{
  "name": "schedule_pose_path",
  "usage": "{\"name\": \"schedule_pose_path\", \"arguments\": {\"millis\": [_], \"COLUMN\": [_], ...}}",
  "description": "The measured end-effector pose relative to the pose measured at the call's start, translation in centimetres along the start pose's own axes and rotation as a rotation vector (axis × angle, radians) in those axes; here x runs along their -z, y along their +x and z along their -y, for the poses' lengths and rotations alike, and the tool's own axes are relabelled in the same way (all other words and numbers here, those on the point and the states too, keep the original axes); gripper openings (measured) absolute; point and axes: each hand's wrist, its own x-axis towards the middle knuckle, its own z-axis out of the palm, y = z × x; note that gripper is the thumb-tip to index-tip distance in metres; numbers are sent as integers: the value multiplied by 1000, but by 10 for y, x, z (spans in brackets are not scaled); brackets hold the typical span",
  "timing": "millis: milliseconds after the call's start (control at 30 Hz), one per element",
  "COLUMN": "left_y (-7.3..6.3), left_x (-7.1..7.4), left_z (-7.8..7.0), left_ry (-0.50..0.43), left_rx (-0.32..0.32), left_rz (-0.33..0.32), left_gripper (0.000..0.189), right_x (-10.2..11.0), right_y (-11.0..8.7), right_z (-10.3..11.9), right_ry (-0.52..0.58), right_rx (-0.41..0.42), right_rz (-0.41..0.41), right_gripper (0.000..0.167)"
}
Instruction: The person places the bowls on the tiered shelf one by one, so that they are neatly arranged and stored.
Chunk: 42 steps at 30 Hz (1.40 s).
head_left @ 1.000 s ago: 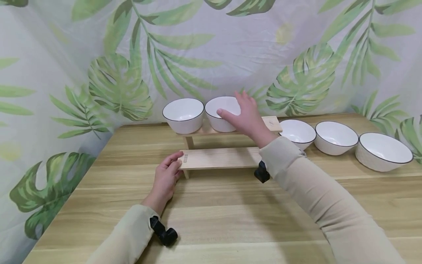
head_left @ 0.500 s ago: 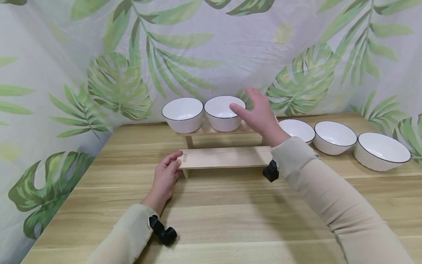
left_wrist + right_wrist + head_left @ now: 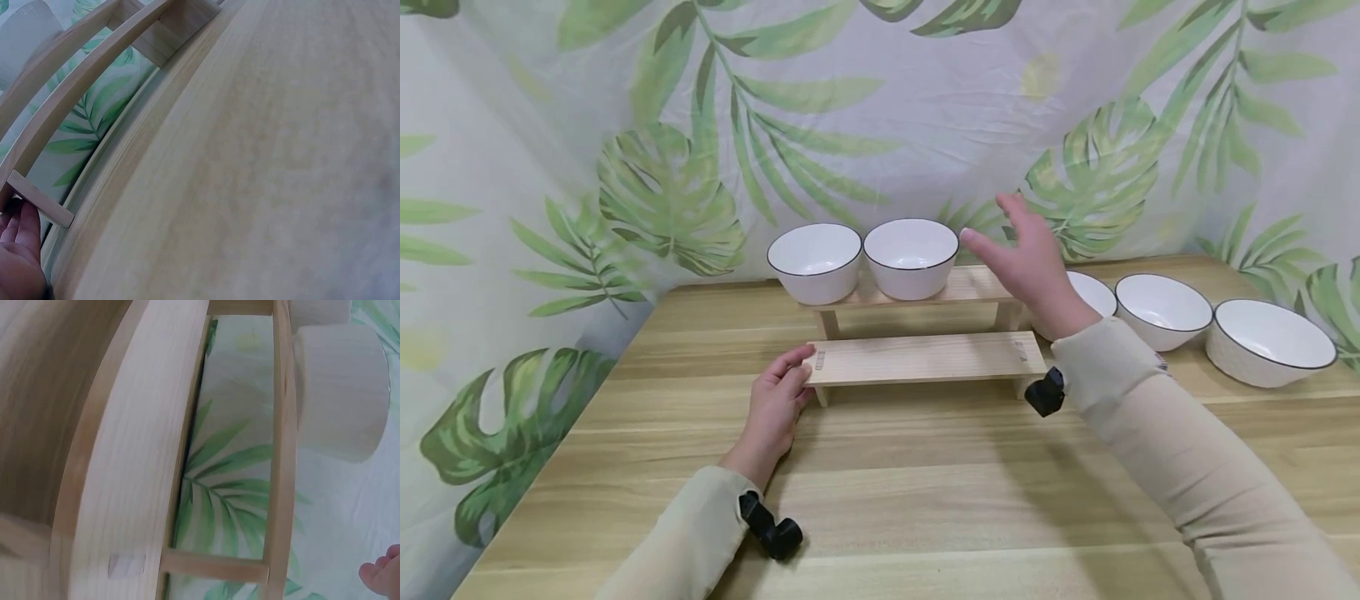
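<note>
A two-tier wooden shelf (image 3: 925,358) stands on the table in the head view. My left hand (image 3: 777,398) grips the left end of its lower board, thumb on top; in the left wrist view, fingers (image 3: 26,228) show beside the shelf's leg (image 3: 40,199). Two white bowls with dark rims sit side by side on the upper board: a left bowl (image 3: 816,262) and a right bowl (image 3: 912,258). My right hand (image 3: 1033,262) is raised over the upper board's right end, fingers spread and holding nothing, thumb close to the right bowl's rim.
Three more white bowls stand in a row on the table to the right: a near one (image 3: 1093,293) partly behind my right hand, a middle one (image 3: 1163,312) and an outer one (image 3: 1270,343). A leaf-print cloth (image 3: 820,108) hangs behind the wooden table (image 3: 910,500).
My right hand has moved right, away from the right bowl on the upper board, uncovering the shelf's right end. The left hand keeps its grip, and the bowls stay put.
</note>
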Motion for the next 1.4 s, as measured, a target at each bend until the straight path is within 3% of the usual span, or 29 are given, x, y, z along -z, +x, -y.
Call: {"name": "schedule_pose_path", "arguments": {"millis": [233,1400], "left_y": [1,0], "left_x": [0,2], "left_z": [2,0], "left_ry": [-3,12], "left_rx": [-5,2], "left_rz": [-1,16], "left_gripper": [38,38], "right_x": [16,97], "right_y": [-8,-54], "right_z": [-6,-88], "right_ry": [-18,-126], "right_rx": [33,-159], "right_rz": [-39,-294], "right_gripper": [78,78]}}
